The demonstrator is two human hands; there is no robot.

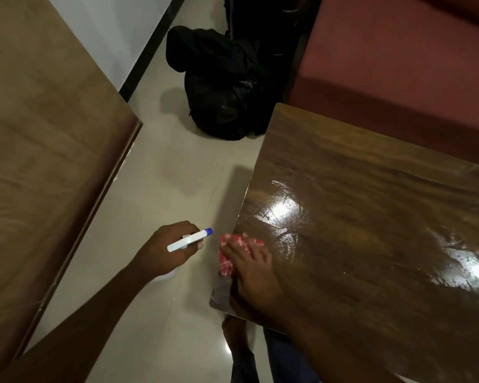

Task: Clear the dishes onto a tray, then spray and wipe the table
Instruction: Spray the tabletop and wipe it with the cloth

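flat right hand [250, 272] presses red cloth [227, 262] overhanging wet table [371, 222] edge, could slip off; left hand [168, 252] grips spray bottle [190, 240].

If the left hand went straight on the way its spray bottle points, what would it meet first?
Probably the table edge, just past the red cloth under the right hand; heights are unclear, so the left hand and its spray bottle might pass above it.
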